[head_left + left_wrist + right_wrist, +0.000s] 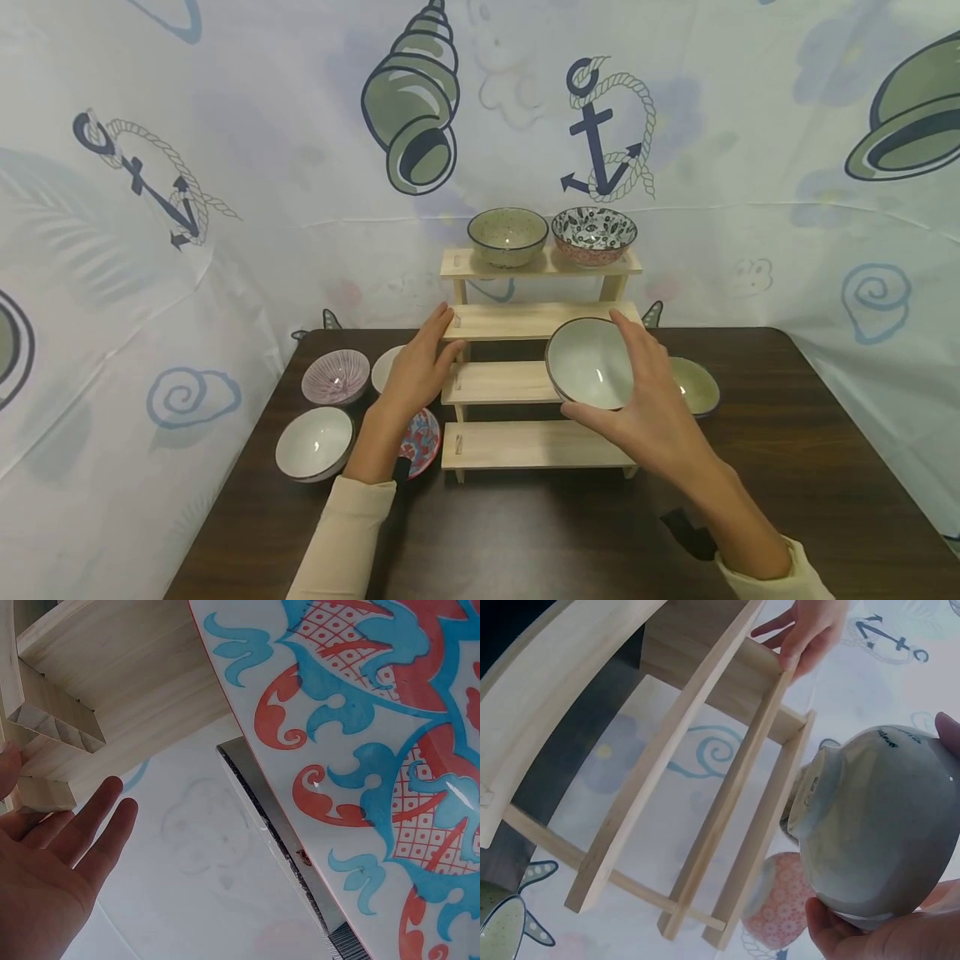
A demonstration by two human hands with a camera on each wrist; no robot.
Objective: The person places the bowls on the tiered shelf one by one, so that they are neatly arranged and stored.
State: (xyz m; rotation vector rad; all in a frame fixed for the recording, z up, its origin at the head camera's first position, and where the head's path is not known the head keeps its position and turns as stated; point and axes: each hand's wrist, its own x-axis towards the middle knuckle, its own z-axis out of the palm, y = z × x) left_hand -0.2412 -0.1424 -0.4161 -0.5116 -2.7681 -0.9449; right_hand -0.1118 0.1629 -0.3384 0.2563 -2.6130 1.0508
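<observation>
My right hand point(656, 400) holds a white bowl point(590, 364) with a dark rim, thumb below and fingers above. The bowl is tilted, its inside facing the head camera, in front of the middle tiers of a wooden stand point(517, 321). From the right wrist view, the bowl's pale outside and foot ring point(810, 796) are visible. My left hand point(416, 367) is at the left end of the second tier from the top, thumb and index finger pinching the board's end point(45, 796). Its other fingers extend. A green speckled bowl point(508, 236) and a black-and-white patterned bowl point(594, 235) stand on the top tier.
Left of the stand sit a purple-striped bowl point(336, 377), a white bowl point(315, 443), a partly hidden white bowl point(381, 371) and a red-and-blue patterned dish point(424, 442). A green bowl point(694, 387) is to the right. Patterned cloth point(285, 167) hangs behind the dark table point(525, 533).
</observation>
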